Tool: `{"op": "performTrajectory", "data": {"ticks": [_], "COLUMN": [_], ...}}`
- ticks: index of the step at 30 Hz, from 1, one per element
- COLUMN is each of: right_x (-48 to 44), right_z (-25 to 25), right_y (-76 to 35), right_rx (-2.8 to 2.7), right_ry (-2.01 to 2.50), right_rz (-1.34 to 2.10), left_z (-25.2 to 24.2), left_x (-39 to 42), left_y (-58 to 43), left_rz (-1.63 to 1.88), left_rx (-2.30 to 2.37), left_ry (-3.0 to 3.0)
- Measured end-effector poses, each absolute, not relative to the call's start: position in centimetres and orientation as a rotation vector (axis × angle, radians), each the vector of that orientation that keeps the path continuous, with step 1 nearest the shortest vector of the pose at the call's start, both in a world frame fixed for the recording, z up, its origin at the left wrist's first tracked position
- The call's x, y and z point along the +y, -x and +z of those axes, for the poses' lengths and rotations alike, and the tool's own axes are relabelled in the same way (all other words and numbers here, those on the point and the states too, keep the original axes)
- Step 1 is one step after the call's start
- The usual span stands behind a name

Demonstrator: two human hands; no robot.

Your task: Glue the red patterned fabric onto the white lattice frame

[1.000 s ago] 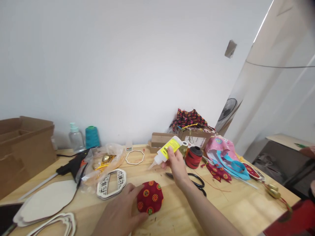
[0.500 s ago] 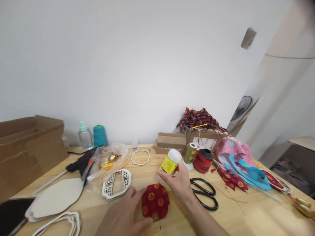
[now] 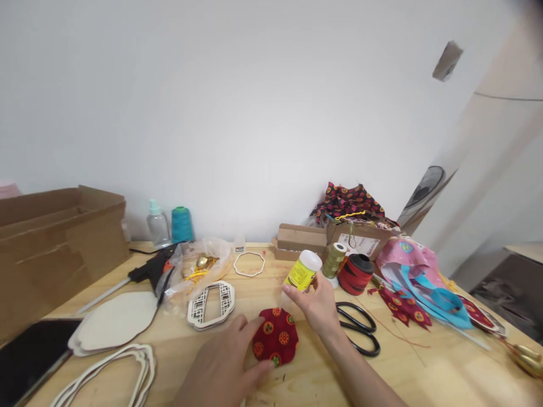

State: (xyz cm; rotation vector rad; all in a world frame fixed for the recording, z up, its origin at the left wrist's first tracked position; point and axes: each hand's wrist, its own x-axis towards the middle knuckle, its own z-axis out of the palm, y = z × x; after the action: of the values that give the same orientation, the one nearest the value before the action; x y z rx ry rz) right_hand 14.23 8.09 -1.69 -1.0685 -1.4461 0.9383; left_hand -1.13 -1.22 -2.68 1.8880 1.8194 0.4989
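My right hand [image 3: 318, 305] grips a small glue bottle [image 3: 300, 275] with a yellow label, tilted with its white base up. Its clear lower end comes close to the top edge of a dark red patterned fabric piece [image 3: 278, 338]; whether they touch I cannot tell. My left hand [image 3: 231, 359] holds that scalloped piece at its left side, thumb along the bottom edge and fingers at the upper left. Black-handled scissors [image 3: 360, 333] lie beside my right wrist. A white lattice frame [image 3: 211, 305] is on the table beyond my left hand.
Cream scalloped boards [image 3: 116, 319], thin frame outlines [image 3: 144, 367] and a glue gun [image 3: 146, 271] lie left. Thread spools [image 3: 356, 275] stand behind the scissors, near a fabric-filled box [image 3: 360, 240]. Pink and blue fabric [image 3: 411, 265] lies right. A large carton [image 3: 63, 249] stands far left.
The view has swung left, so everything sits further right in it. Both hands keep their hold, and the bottle's lower end is now nearer the fabric piece's top edge.
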Motion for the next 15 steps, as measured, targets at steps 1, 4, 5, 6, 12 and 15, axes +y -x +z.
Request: {"op": "performTrajectory", "data": {"ticks": [1,4,5,6,12,15], "right_x": [8.2,8.7,8.9,9.1,9.1,8.6], "right_z": [-1.8,-2.4,-2.6,-2.8,-3.1,-3.1], "right_y": [-14.2,-14.2,-14.1,-14.1,-13.5,-13.4], "right_rx": [-1.418,-1.333,-1.302,-1.271,-1.104,-1.03], "right_ry": [1.06,1.026,1.013,1.003,0.948,0.911], "right_rz": [0.961,1.035,1.057,1.077,1.17,1.229], "left_z": [-2.5,-2.2,-2.2,-2.1,-1.8,-1.7], "left_x": [-1.2,-1.1,-1.1,-1.1,-1.1,-0.9], "left_y": [1.1,1.3,1.3,1.4,2.1,2.1], "left_rz": [0.507,0.514,0.503,0.486,0.454,0.697], "left_rx": [1.825,1.849,1.857,1.863,1.985,1.915], "left_ry": [-1.891,-1.913,-1.922,-1.928,-1.952,-1.908]}}
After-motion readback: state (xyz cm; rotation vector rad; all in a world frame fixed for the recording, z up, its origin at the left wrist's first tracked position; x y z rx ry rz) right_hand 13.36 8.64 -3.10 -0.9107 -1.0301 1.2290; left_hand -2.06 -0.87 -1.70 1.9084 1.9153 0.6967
